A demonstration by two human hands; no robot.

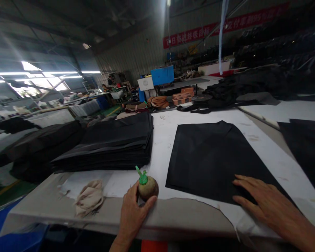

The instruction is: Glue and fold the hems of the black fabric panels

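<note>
Hands first. My left hand (131,211) is wrapped about a round bottle (149,189), thumb on the near side, green spout tipping up and leftward. The bottle is just left of the sheet (204,157), off its near corner; whether its base touches the desk (185,217) I can't tell. My right hand (262,203) is spread, fingers loose, over the sheet's near right part, gripping nothing; contact or slight hover, can't tell. The two hands are well apart.

Step in hand, my reading: bottle held ready, sheet attended by the other hand. The next move, I judge, calls for a firm grip on the bottle, the spout kept off the cloth, and light pressure on the right so the sheet doesn't skid.

Outward: the sheet lies flat on white paper (161,140), far edge slightly puckered. Left of the sheet, a thick black stack (115,140), the bottle at its near right corner, so leftward room is tight. Further left and nearer, a crumpled rag (89,197). Right of the sheet, more black cloth (307,150). Beyond the sheet, a dark heap (225,87) and reddish boxes (183,96).
</note>
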